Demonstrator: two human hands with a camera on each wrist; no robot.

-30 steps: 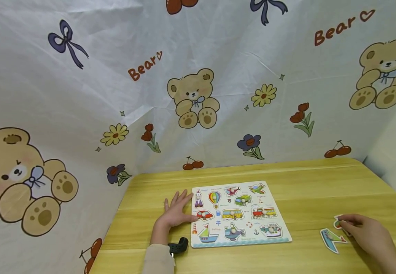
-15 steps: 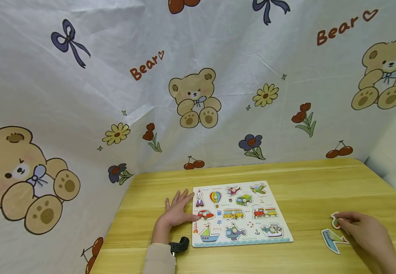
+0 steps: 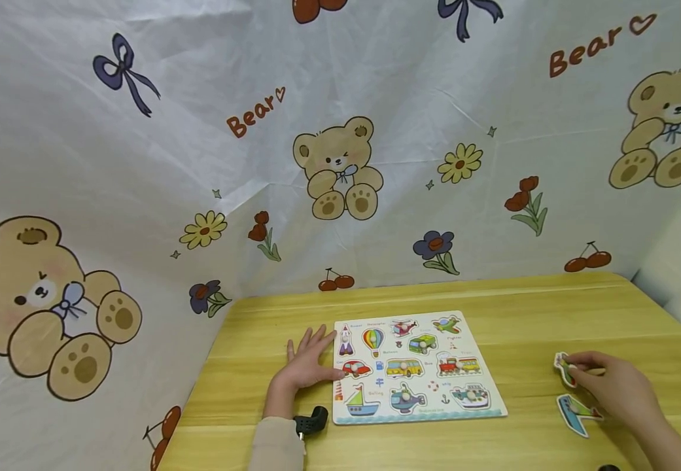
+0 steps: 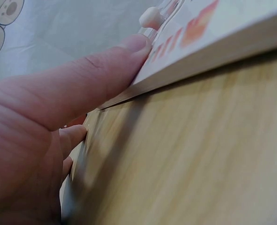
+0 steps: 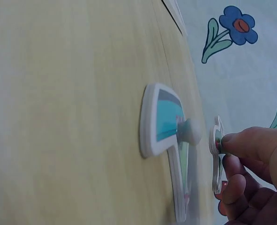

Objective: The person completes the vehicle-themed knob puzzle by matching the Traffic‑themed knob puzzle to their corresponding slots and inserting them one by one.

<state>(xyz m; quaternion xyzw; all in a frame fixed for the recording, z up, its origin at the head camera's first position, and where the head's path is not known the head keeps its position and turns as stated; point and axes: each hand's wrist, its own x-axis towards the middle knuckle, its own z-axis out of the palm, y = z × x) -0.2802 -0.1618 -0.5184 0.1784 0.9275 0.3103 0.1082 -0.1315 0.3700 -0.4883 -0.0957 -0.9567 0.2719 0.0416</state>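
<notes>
A flat wooden vehicle puzzle board (image 3: 375, 381) lies on the table. My left hand (image 3: 305, 367) rests along its left edge with fingers spread, and in the left wrist view the thumb (image 4: 115, 61) presses on the board's top near a white knob. To the right of the board, my right hand (image 3: 617, 389) pinches a small white-edged puzzle piece (image 3: 564, 369) marked in green and red. The right wrist view shows this piece (image 5: 216, 145) edge-on between thumb and fingers. Just below that hand lies a sailboat puzzle piece (image 3: 572, 415) with a round knob (image 5: 190, 131).
The wooden table (image 3: 528, 314) extends around the board. Behind it hangs a white cloth (image 3: 399, 98) printed with bears and flowers. A black wrist device (image 3: 312, 420) sits at my left wrist. Another dark object (image 3: 609, 468) shows at the bottom edge.
My right hand has moved slightly up and left with the pinched piece, away from the sailboat piece. The left hand stays at the board's edge, and the head view has shifted slightly.
</notes>
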